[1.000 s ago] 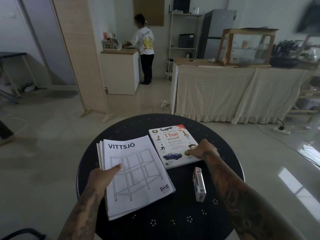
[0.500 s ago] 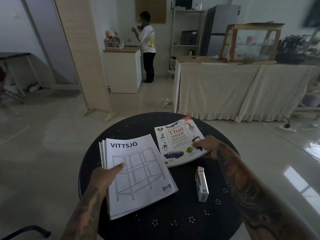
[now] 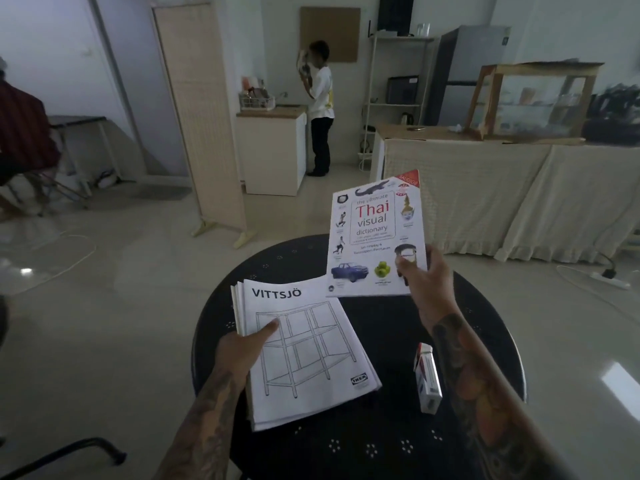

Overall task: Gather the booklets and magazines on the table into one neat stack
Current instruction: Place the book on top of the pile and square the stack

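Head view: my right hand pinches the dictionary aloft over the far table; my left hand grips the booklets, thumb on top, near left.

Your right hand has lifted the Thai visual dictionary off the worktop (it lay flat a second ago); it now tilts in the air, pinched at its lower right corner.

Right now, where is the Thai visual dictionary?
Head view: the Thai visual dictionary is lifted above the table's far right, pinched by the right hand, beyond the VITTSJÖ booklet.
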